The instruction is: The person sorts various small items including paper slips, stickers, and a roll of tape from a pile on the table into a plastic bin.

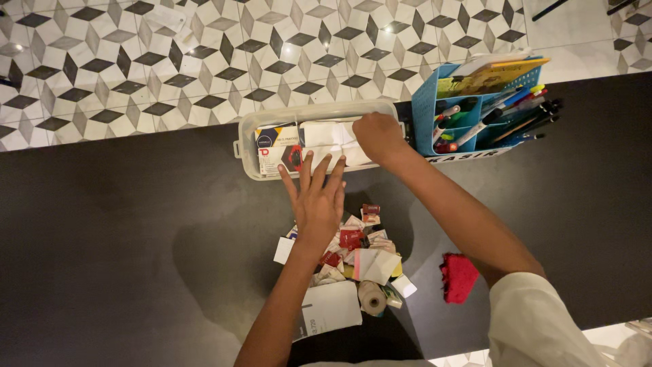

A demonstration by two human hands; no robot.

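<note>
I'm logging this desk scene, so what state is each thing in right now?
Clear plastic box: open, no lid on, cards and papers inside.
Blue organizer: upright, full of pens and markers.
Pile of small cards and packets: loose, scattered on the black table.
Twine spool: lying beside the pile.
Left hand: flat, fingers spread.
Right hand: reaching into the box.

Place: shop till or office desk
Bench: dark bench [122, 224]
Far right: blue organiser [426, 109] of pens [516, 112]
Middle: clear tray [248, 146] of cards
Floor: patterned tiles [204, 61]
</note>
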